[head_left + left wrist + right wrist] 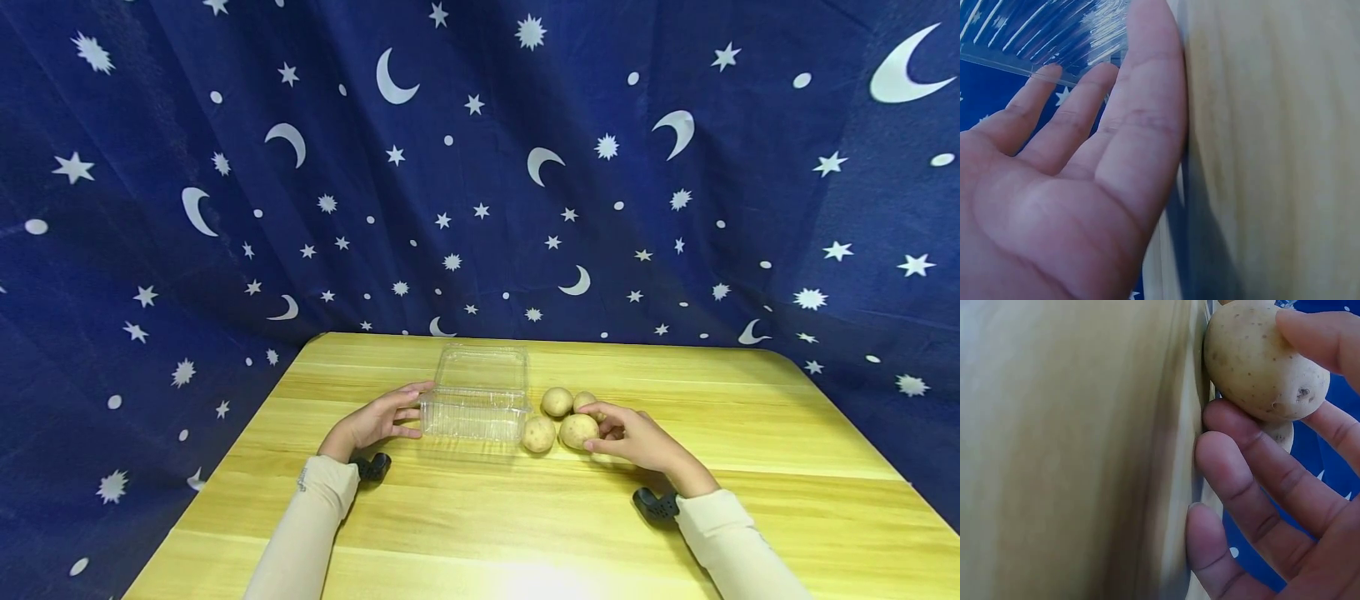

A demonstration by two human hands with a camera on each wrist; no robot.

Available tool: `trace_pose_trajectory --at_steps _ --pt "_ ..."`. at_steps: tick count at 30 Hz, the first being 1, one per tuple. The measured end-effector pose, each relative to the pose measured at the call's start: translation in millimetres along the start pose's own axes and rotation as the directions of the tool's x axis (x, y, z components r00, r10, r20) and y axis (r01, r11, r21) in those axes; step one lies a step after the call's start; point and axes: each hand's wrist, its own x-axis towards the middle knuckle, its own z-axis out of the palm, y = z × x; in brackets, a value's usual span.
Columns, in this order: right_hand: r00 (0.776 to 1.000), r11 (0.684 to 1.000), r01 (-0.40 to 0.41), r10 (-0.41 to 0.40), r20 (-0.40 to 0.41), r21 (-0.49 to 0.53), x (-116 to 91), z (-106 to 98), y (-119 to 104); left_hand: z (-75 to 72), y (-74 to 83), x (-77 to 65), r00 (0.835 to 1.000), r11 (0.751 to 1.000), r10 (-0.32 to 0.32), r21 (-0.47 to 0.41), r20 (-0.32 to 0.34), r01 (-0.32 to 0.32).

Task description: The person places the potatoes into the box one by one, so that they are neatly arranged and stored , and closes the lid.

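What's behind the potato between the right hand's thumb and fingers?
In the head view, a rear potato shows its upper part. The front potato and the right hand cover the rest, so its lower side can't be seen.

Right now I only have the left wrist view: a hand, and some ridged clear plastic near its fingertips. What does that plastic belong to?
Observer: A clear container whose lid lies open on its far side.
Visitor: Is anything beside it?
Observer: Yes, at least four potatoes, grouped just to its right.
Visitor: Is anyone touching those?
Observer: The right hand grips one potato, thumb on one side and fingers on the other.
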Motion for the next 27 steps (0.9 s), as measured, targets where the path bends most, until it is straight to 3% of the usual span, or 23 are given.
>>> trace_pose_trajectory --at_steps 17,27 --pt "0.998 0.992 -0.026 0.018 -0.063 -0.120 -1.1 2.5 -8.2 -0.4 2.4 -0.7 0.999 1.000 0.007 0.016 0.038 -0.007" --pt "0.995 0.992 -0.027 0.015 -0.098 -0.125 -1.0 4.9 -7.9 -3.1 -1.2 -5.3 0.995 0.998 0.057 0.002 0.082 -0.058"
